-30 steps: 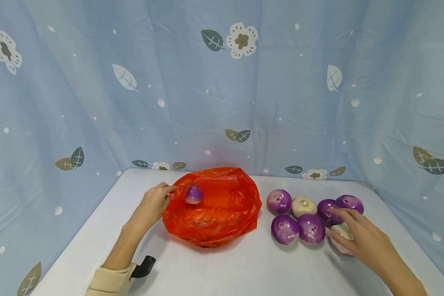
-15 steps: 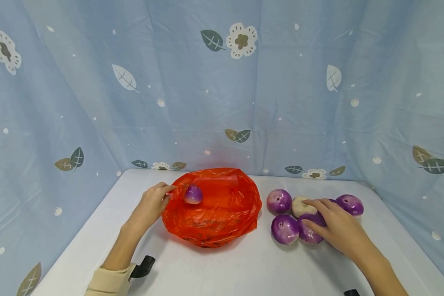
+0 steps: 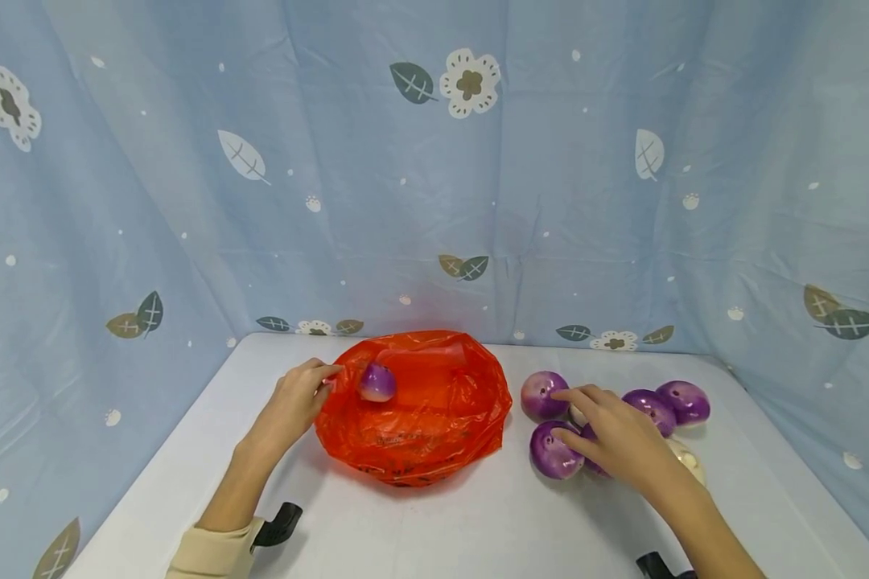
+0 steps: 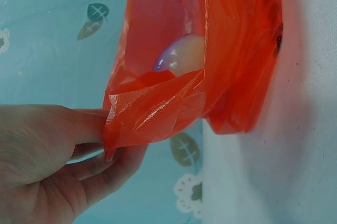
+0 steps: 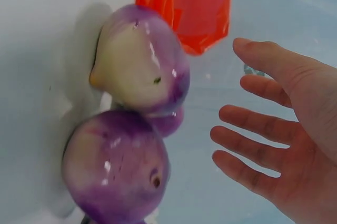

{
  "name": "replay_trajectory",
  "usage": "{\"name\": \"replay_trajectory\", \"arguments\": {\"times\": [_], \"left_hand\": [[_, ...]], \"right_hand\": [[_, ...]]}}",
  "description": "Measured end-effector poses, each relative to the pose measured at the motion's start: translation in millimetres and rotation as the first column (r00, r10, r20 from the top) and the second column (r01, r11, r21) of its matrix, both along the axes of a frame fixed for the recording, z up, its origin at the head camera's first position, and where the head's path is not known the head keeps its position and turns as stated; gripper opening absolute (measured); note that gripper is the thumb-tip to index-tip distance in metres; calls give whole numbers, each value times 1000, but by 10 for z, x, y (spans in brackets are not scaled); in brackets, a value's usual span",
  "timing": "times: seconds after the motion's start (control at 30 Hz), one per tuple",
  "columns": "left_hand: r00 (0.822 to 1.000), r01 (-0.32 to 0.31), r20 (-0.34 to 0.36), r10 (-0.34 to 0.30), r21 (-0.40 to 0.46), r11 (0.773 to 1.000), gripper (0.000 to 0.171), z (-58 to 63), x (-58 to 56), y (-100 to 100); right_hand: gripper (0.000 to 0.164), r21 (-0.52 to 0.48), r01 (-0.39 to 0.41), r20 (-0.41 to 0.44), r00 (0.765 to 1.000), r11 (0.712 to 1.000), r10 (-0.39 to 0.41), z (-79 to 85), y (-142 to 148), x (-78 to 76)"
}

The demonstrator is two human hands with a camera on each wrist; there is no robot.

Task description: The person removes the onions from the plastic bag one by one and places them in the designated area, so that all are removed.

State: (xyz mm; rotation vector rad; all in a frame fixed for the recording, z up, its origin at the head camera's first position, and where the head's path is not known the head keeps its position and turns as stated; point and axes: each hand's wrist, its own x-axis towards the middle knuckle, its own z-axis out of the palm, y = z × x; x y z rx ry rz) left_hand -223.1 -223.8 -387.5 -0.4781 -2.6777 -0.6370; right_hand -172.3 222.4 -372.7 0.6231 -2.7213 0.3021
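Note:
My left hand (image 3: 300,398) pinches the left rim of a red plastic bag (image 3: 427,422); the left wrist view shows the film between thumb and fingers (image 4: 126,163). One purple-and-white turnip (image 3: 378,383) lies inside the bag. Over the turnips on the right, my right hand (image 3: 615,434) is held with fingers apart and nothing in its grasp. Its fingertips overlap a pinkish turnip (image 3: 541,392) and a purple turnip (image 3: 554,450) in the head view. Behind the hand, a pale turnip and another purple one are mostly hidden. In the right wrist view, a gap separates the fingers from the nearest turnip (image 5: 121,166).
Two more purple turnips (image 3: 684,402) sit at the far right, with a pale turnip (image 3: 689,462) partly behind the right wrist. All rest on a white table (image 3: 434,531). A blue patterned curtain (image 3: 362,177) stands along its back and sides.
My right hand has moved left across the turnips, from the right-hand ones toward the two nearest the bag. The left hand keeps its hold on the bag rim.

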Motion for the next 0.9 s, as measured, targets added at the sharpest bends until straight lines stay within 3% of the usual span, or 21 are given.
{"name": "replay_trajectory", "arguments": {"times": [0.33,0.63,0.9], "left_hand": [[1000,0,-6,0,-5,1000,28,-4,-4,-3],[1000,-5,-4,5,2,1000,29,-9,11,0],[1000,-8,8,8,10,1000,30,10,31,8]], "right_hand": [[51,18,4,26,1000,1000,-5,-20,-261,-44],[45,0,-64,44,997,998,64,-40,-524,-93],[47,-7,-42,103,994,999,42,-86,-731,-100]]}}
